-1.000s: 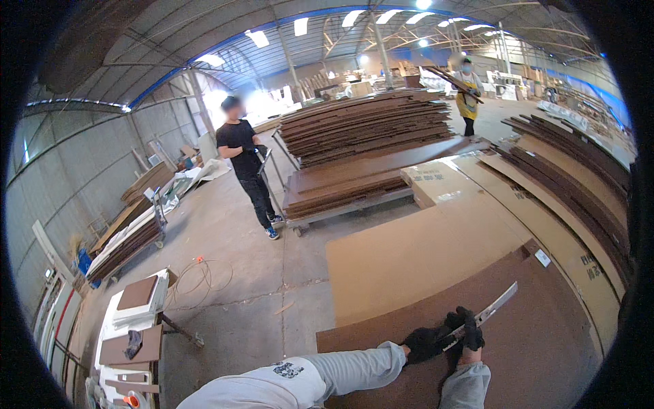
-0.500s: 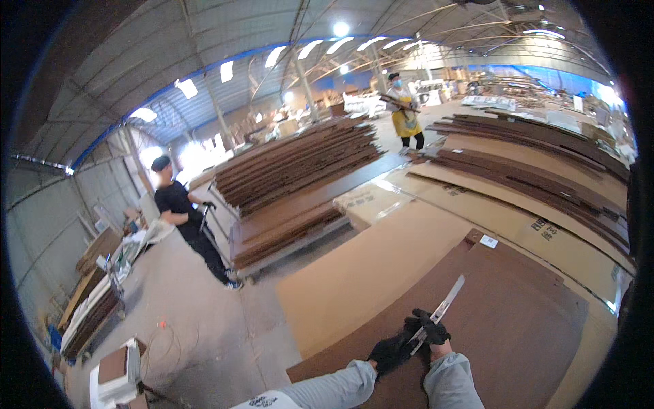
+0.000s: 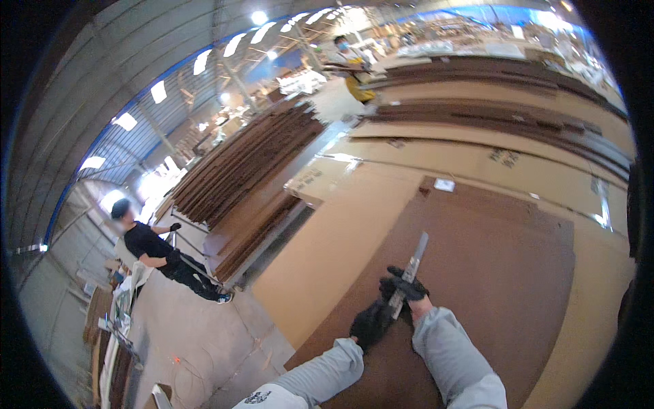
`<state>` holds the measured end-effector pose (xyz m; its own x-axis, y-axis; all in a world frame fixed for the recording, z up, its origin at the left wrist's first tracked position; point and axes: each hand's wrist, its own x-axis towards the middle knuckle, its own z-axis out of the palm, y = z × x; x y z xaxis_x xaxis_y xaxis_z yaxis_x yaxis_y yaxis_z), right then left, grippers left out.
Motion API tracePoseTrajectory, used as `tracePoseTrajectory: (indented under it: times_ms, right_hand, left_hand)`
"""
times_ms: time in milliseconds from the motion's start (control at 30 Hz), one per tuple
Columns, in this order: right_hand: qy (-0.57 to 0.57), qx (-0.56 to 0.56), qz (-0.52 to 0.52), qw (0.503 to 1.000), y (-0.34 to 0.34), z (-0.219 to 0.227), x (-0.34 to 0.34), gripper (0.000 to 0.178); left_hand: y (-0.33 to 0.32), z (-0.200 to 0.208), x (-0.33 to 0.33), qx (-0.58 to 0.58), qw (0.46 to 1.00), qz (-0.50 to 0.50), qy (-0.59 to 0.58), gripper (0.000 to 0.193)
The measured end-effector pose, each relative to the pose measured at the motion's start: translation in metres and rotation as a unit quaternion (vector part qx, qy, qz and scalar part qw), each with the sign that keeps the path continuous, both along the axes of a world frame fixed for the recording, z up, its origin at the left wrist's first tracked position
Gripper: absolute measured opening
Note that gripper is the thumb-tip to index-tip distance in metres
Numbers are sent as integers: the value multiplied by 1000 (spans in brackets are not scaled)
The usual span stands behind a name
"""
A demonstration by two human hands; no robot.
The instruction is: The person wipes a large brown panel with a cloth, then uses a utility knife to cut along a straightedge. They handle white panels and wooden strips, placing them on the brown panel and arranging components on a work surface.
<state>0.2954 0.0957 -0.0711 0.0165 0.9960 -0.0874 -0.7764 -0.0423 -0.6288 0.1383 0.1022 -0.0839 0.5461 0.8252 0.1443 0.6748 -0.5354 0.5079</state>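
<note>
In black gloves, both my hands are together over a dark brown panel (image 3: 490,273). My right hand (image 3: 409,288) is closed around the middle of a long, flat, silvery strip (image 3: 417,258), with its far end pointing up and slightly right. My left hand (image 3: 371,324) is closed at the strip's lower end, its fingers partly hidden. What kind of tool or part the strip is, I cannot make out. A small white label (image 3: 444,185) sits at the panel's far corner.
The brown panel lies on cardboard (image 3: 340,252). Farther right are stacked brown panels (image 3: 477,112). At left, a person in black (image 3: 160,249) holds a cart handle beside a tall board stack (image 3: 248,160). Another person in yellow (image 3: 357,85) stands at the back carrying boards.
The view has swung, so the scene shifts left and up. Both my hands stay on the silvery strip. The person in black has moved an arm out toward the cart.
</note>
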Motion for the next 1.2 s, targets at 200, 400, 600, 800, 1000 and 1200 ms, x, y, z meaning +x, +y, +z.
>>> tracePoseTrajectory:
  times_ms: [200,400,600,800,1000,1200]
  right_hand:
    - [16,25,-73,997,0,-12,30,55]
    - [42,13,-141,989,-38,10,47,55]
    - [58,-83,-179,979,-110,-1,31,40]
    - [0,-122,-216,969,-238,5,10,28]
    - [-254,-392,-378,799,-399,19,-32,34]
    - [-680,-510,-270,453,-508,-46,-68,31]
  left_hand:
    - [-6,14,4,-85,982,2,-166,31]
    - [0,-2,18,88,992,10,-95,24]
    - [-1,4,12,-14,994,-4,-111,22]
    - [-2,-1,-56,-1,993,3,-114,32]
    - [3,-18,-188,71,997,12,22,46]
    - [-25,1,-256,-221,975,14,1,50]
